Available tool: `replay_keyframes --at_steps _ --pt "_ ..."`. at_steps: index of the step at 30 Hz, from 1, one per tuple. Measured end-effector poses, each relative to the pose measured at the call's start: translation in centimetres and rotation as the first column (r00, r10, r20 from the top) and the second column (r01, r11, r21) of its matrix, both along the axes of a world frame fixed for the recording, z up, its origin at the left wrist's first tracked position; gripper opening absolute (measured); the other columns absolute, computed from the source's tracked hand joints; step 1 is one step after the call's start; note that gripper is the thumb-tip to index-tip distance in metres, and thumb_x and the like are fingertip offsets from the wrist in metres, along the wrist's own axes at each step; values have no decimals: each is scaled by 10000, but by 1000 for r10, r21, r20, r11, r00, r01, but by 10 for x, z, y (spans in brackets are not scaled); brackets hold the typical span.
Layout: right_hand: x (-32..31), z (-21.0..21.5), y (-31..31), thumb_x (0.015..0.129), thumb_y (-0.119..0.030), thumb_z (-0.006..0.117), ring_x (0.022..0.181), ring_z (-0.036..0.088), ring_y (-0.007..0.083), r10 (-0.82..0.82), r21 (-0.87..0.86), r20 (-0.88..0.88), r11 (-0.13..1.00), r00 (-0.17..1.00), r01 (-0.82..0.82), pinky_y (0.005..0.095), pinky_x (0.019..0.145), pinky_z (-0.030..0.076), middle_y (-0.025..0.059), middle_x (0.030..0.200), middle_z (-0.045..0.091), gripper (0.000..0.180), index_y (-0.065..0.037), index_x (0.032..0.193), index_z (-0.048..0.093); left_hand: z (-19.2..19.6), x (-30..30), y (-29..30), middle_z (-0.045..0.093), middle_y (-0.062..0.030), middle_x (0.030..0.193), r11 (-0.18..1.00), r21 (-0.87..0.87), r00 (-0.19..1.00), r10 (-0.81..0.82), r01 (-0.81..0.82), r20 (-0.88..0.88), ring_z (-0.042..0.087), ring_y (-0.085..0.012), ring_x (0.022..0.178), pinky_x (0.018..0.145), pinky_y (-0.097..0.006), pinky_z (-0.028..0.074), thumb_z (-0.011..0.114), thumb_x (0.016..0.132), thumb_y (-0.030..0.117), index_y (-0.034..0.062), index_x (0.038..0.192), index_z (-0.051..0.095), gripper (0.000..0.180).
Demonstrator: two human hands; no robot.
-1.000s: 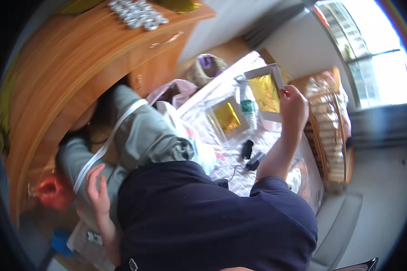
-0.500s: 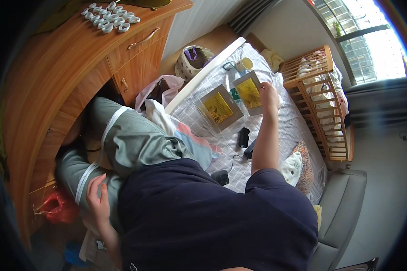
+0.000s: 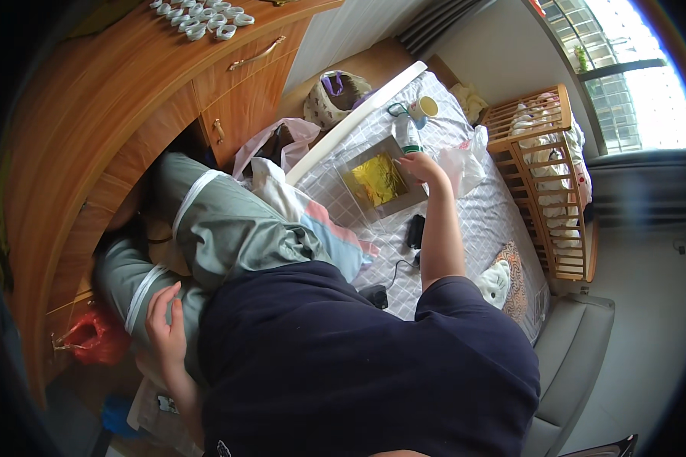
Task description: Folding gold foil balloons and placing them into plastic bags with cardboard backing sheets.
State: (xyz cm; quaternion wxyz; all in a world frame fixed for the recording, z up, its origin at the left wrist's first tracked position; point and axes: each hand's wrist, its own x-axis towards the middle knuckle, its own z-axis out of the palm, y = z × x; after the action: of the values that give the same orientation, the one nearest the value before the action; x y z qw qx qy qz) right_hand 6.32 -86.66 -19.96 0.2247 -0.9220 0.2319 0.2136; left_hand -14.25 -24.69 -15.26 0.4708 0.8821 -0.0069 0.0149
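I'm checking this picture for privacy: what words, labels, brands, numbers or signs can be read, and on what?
No text is legible.
Green label on the bottle: too small.
White mark on the dark shirt: too small.
Gold panel: no words distinguishable.

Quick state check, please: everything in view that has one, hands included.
Left hand: open, empty
Right hand: fingers at the gray frame's edge, grip unclear
Gray frame: flat on the bed, gold sheet showing
Drawer: shut
Cabinet door: shut
Paper cup: uncovered
Dark curtain: bunched aside
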Motion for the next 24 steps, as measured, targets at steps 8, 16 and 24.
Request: replay_keyframes --at_steps 8,16,24 --pt "-13 23 205 937 -109 564 875 709 271 76 294 401 933 913 -207 387 795 541 164 963 733 231 -36 1128 673 -12 20 -26 687 -160 1144 992 -84 995 -90 93 39 663 -295 1061 931 -364 504 637 917 36 -8 1214 656 300" --pt "-100 74 420 1049 -229 527 851 654 268 369 691 664 30 651 -722 373 757 502 128 887 649 235 -9 989 583 -19 23 -43 650 -97 1153 801 -598 999 48 -38 2 613 -164 1097 956 -303 471 681 971 155 -45 1258 572 366" --pt "-117 48 510 995 -110 563 1057 581 302 504 685 700 -273 506 -675 397 916 471 148 1095 580 194 -17 1166 573 -35 -36 17 648 -184 1291 906 -291 927 354 -308 123 654 -285 1167 954 -378 529 694 900 39 -11 1296 574 418"
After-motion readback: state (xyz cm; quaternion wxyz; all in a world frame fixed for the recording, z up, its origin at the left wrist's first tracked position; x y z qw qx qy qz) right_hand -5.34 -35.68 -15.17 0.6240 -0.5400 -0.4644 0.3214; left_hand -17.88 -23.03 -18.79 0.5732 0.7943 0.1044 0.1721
